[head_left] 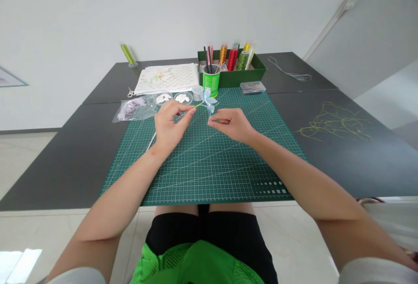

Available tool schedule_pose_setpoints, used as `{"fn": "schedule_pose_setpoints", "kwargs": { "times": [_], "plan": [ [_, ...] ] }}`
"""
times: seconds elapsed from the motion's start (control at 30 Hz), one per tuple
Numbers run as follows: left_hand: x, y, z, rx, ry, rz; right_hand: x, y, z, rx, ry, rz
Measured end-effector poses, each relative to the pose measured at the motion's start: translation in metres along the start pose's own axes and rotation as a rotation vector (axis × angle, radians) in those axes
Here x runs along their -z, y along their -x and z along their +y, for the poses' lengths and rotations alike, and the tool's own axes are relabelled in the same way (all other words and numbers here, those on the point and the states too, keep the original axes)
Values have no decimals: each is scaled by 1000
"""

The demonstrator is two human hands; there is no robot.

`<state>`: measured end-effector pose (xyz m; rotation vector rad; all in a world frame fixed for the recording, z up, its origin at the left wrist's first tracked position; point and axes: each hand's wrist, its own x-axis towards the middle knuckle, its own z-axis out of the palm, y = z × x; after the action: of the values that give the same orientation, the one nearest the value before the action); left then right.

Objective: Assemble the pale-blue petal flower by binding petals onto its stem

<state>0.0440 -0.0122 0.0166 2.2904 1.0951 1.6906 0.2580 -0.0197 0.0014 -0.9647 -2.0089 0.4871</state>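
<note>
Between thumb and forefinger, my left hand (173, 120) pinches the thin yellow-green stem of a pale blue artificial flower (208, 96). The blossom points right, above the green cutting mat (209, 157). Just below and right of it, my right hand (232, 123) is closed, thumb and forefinger pressed together close to the lowest petal. Whether that petal's tip or a fine thread is in those fingers cannot be made out. A slim metal tool (151, 140), perhaps tweezers, shows partly beside my left wrist; the rest is hidden.
Behind the flower stand a green can (211, 84) with sticks and a dark green box (261, 71) of thread spools. Left of them lie round dishes (183, 98) of white pieces, a plastic bag (133, 109), scissors (130, 92) and white sheets (168, 78). Tangled yellow-green thread (333, 122) lies right.
</note>
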Motion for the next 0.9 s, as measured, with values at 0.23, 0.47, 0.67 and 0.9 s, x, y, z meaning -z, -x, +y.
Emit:
{"fn": "schedule_pose_setpoints", "kwargs": {
  "times": [0.23,0.47,0.67,0.9],
  "plan": [
    [0,-3,-13,46,-98,-15,-3,4,-21,146,108,36],
    [-3,1,-19,24,-185,-143,0,6,-29,214,146,97],
    [-6,7,-13,-63,-208,-281,6,5,-34,265,158,144],
    [-7,10,-4,-161,-230,-345,17,2,-38,177,208,176]
  ]
}}
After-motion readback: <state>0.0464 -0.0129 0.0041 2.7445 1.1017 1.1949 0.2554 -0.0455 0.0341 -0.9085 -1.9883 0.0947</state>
